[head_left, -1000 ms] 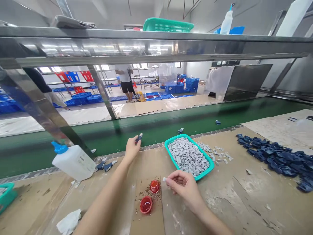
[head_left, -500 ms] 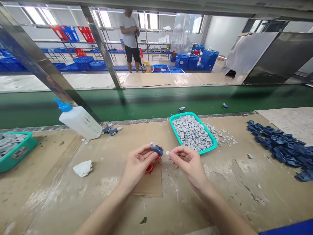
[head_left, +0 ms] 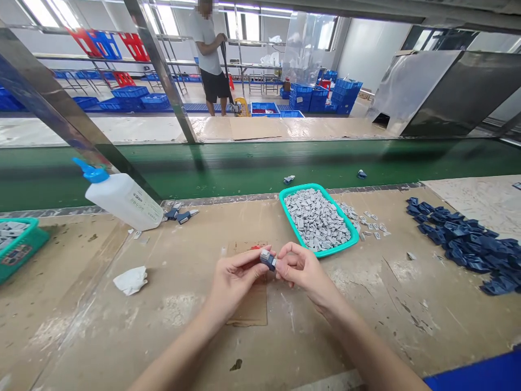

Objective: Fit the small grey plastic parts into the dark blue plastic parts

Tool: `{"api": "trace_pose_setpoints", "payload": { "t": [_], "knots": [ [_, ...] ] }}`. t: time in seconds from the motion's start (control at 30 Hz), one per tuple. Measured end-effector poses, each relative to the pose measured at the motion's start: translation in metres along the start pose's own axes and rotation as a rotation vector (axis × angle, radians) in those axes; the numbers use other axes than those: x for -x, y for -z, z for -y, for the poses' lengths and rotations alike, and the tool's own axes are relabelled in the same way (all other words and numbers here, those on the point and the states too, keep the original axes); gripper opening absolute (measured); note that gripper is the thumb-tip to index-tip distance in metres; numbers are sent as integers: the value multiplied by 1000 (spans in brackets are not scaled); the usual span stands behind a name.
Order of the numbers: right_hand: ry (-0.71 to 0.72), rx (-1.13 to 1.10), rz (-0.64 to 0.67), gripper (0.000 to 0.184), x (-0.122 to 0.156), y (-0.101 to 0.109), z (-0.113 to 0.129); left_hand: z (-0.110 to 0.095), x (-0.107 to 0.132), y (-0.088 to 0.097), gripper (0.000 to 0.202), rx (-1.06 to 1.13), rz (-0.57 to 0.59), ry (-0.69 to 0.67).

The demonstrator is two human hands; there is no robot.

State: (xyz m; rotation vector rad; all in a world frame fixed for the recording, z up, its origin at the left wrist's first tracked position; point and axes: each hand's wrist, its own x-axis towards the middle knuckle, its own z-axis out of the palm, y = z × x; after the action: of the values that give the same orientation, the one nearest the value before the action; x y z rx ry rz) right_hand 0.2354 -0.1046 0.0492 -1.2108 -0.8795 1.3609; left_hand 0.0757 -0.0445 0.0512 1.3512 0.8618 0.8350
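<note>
Over the middle of the bench my left hand (head_left: 238,276) pinches a small dark blue plastic part (head_left: 267,259) with a grey piece at its upper end. My right hand (head_left: 303,270) closes on a small light grey plastic piece (head_left: 274,262), held against the right end of the blue part. Fingers cover most of the grey piece, so I cannot tell whether it sits inside the blue part. Beneath my hands lies a cardboard piece (head_left: 254,309) with a red item (head_left: 255,247) mostly hidden. A turquoise tray (head_left: 285,209) full of grey pieces stands just beyond my right hand.
A white bottle with a blue nozzle (head_left: 126,201) leans at left, near several blue-grey parts (head_left: 179,215). Dark blue parts (head_left: 459,239) are heaped at right. Behind runs a green belt (head_left: 240,163) carrying two small parts. A person (head_left: 211,60) stands beyond it.
My right hand has moved left and brought the grey piece from a gap away up to the blue part. The view has shifted slightly. Across the belt, the person has changed posture.
</note>
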Motion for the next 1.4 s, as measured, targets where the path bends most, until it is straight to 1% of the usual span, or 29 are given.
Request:
{"api": "trace_pose_setpoints", "payload": {
  "t": [0.1, 0.23, 0.3, 0.4, 0.5, 0.6, 0.63, 0.67, 0.7, 0.77, 0.8, 0.83, 0.87, 0.93, 1.0, 1.07, 1.17, 1.27, 1.33, 1.4],
  "knots": [
    [-32, -46, 55, 36, -2, 1, -4, 1, -1, 1, 23, -30, 19, -1],
    [-61, -104, 174, 35, -2, 5, -4, 0, -1, 0, 24, -3, 55, 26],
    [-70, -111, 185, 36, -1, 6, -2, 0, 0, -1, 26, -2, 56, 37],
    [-39, -98, 128, 36, 2, 3, 1, 0, 3, -4, 33, 1, 59, 27],
    [-1, -54, 59, 35, 3, -3, 5, -2, 3, -6, 44, 29, 102, 56],
    [52, 96, 6, 28, -1, 0, 10, -5, -2, -5, 50, 2, 101, 67],
    [98, 175, -52, 25, -5, 4, 12, -5, -6, -2, 52, -34, 92, 40],
    [155, 271, -145, 23, -9, 11, 14, -6, -12, 2, 54, -87, 82, -5],
    [214, 381, -266, 23, -13, 18, 15, -6, -21, 9, 54, -156, 68, -64],
    [287, 624, -507, 25, -24, 35, 15, -5, -44, 28, 52, -329, 34, -187],
    [286, 738, -573, 25, -30, 42, 14, -4, -59, 40, 49, -439, 8, -239],
    [270, 838, -607, 25, -35, 48, 12, -3, -74, 52, 48, -568, -6, -267],
    [250, 920, -622, 25, -40, 52, 10, -2, -91, 64, 48, -737, -45, -284],
    [224, 1038, -643, 22, -48, 55, 5, 0, -123, 86, 52, -1069, -89, -275],
    [222, 1106, -669, 19, -53, 53, 0, 5, -152, 100, 57, -1237, -111, -254],
    [225, 1135, -671, 18, -54, 51, -2, 12, -176, 108, 62, -1296, -116, -242],
    [239, 1134, -655, 16, -53, 50, -3, 22, -203, 113, 65, -1366, -123, -231],
    [280, 1097, -630, 16, -51, 49, -2, 25, -225, 113, 63, -1394, -139, -244],
    [332, 1039, -615, 16, -50, 49, -2, 24, -237, 107, 60, -1394, -158, -279],
    [407, 973, -606, 16, -48, 49, -2, 23, -249, 96, 53, -1378, -165, -321]
  ]
}}
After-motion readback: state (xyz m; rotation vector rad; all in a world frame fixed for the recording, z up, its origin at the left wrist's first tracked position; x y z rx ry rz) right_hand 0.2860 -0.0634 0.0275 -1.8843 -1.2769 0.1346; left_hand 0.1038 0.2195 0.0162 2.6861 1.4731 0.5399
